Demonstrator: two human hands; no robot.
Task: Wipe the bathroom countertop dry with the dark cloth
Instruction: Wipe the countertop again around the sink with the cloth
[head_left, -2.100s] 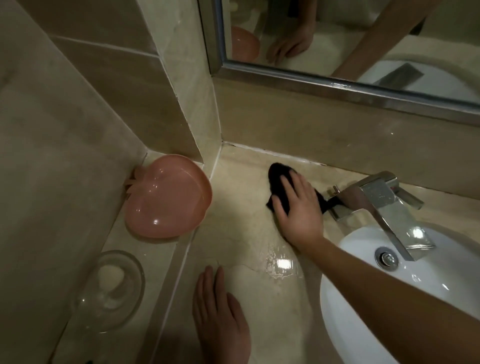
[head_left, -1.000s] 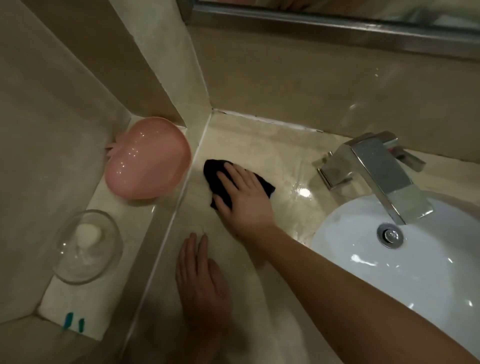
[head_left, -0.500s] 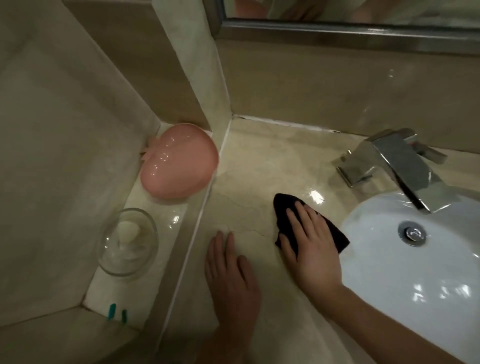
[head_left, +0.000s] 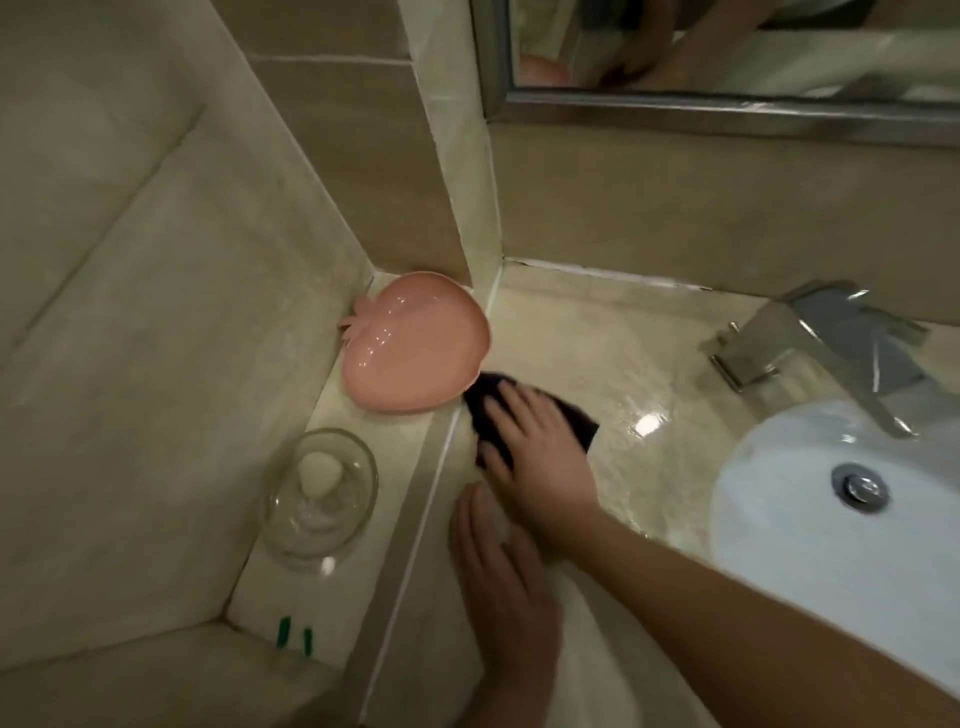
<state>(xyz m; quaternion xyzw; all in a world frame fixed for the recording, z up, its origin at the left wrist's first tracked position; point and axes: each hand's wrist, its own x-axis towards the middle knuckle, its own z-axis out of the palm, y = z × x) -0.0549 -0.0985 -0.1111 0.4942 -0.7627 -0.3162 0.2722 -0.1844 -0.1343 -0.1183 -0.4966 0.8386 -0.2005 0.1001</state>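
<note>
Two hands are showing over the beige marble tabletop (head_left: 587, 353), with one dark cloth (head_left: 491, 410), one pink peach-shaped plastic dish (head_left: 410, 343), one clear glass bowl (head_left: 319, 493) and one chrome faucet (head_left: 810, 348) beside one white basin (head_left: 779, 499). The right hand (head_left: 540, 457) is pressing the cloth flat near the left ledge, its grip spread with straight fingers on the fabric, just right of the dish. The left hand (head_left: 504, 577) is lying flat on the tabletop nearer, grip spread, holding nothing.
</note>
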